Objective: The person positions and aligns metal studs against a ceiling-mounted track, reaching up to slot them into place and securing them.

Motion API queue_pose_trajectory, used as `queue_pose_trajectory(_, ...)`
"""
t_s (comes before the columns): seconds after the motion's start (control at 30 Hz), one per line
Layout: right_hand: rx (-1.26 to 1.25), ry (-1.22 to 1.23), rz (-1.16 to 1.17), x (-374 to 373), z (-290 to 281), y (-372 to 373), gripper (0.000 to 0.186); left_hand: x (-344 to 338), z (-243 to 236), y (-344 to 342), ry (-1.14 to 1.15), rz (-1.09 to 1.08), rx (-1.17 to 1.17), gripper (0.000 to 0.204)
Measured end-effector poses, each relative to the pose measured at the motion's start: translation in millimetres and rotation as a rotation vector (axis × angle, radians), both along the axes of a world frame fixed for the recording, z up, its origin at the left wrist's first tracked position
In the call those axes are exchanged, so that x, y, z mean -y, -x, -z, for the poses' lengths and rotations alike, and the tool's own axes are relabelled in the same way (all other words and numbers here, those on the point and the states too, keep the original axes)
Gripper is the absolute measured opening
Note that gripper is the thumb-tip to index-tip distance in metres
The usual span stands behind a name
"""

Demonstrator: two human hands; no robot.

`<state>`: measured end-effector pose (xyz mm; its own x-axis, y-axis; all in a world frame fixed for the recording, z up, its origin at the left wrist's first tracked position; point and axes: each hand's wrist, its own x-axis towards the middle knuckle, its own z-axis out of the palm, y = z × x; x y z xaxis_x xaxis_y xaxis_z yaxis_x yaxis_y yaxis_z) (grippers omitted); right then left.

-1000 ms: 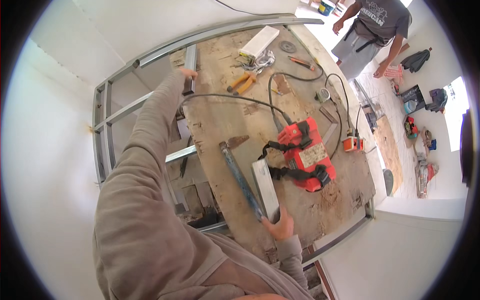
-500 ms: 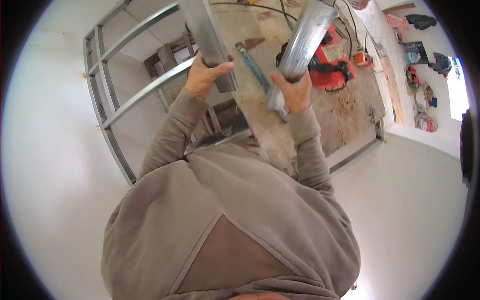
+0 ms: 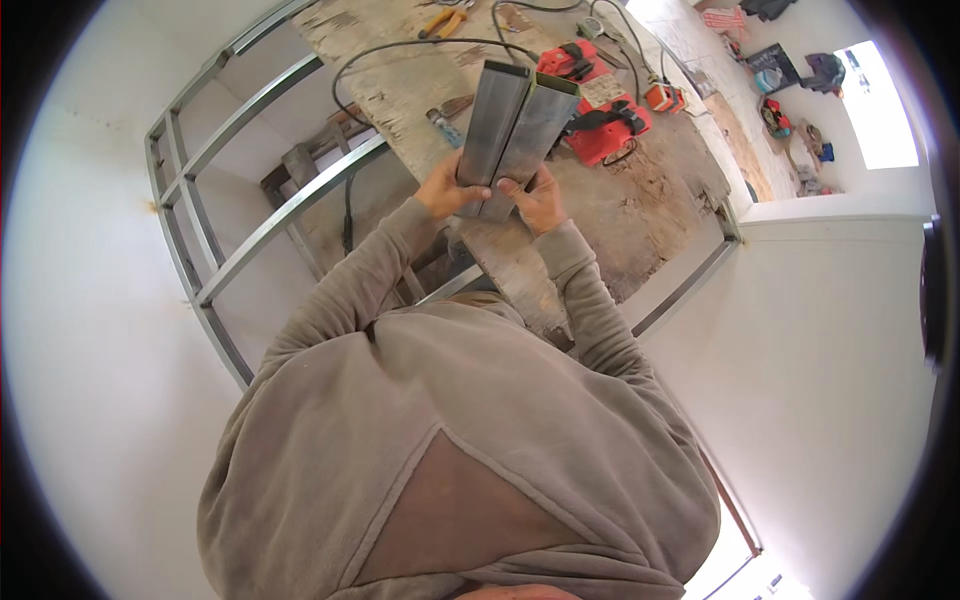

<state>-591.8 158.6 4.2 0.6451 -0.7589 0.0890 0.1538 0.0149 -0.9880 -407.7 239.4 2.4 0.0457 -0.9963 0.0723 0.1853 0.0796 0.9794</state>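
Two short grey metal channel pieces stand side by side, pressed together and upright in front of me. My left hand [image 3: 447,189] grips the left metal channel [image 3: 490,120] at its lower end. My right hand [image 3: 535,198] grips the right metal channel [image 3: 530,135] the same way. Both hands touch at the bottom of the pair, above the near edge of a worn wooden board [image 3: 640,210].
On the board lie a red power tool [image 3: 600,115] with a black cable [image 3: 400,50], orange-handled pliers [image 3: 442,20] and a blue-handled tool [image 3: 447,125]. A metal stud frame [image 3: 250,230] stands at the left. Bags and clutter lie by the far right wall [image 3: 790,120].
A second ago my left hand reached far out to the frame and my right held one channel. Now both hands hold the two channels together, drawn close and upright.
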Motion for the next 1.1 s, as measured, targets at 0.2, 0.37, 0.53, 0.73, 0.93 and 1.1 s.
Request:
queue_pose_trajectory(0.2, 0.046, -0.012, -0.010, -4, -8, 0, 0.049, -11, 11, 9, 0.016, -0.021, -0.012, 0.070)
queue_pose_trajectory(0.37, 0.093, -0.095, -0.031, -5, -9, 5, 0.044, -6, 10, 14, 0.016, -0.033, 0.019, 0.069)
queue_pose_trajectory(0.53, 0.191, 0.022, 0.297, -10, -70, 44, 0.030, -41, 34, -25, 0.125, -0.153, 0.298, 0.052)
queue_pose_trajectory(0.73, 0.288, -0.114, 0.834, 80, -76, 158, 0.040, -145, -47, -69, -0.177, -0.608, 0.080, 0.058)
queue_pose_trajectory(0.93, -0.912, -0.009, 0.940, 140, 52, 206, 0.071, -211, -45, -101, -0.240, -0.714, 0.095, 0.049)
queue_pose_trajectory(1.1, -1.290, 0.077, 0.867, 122, 40, 159, 0.078, -319, -43, -81, -0.432, -0.888, 0.202, 0.051)
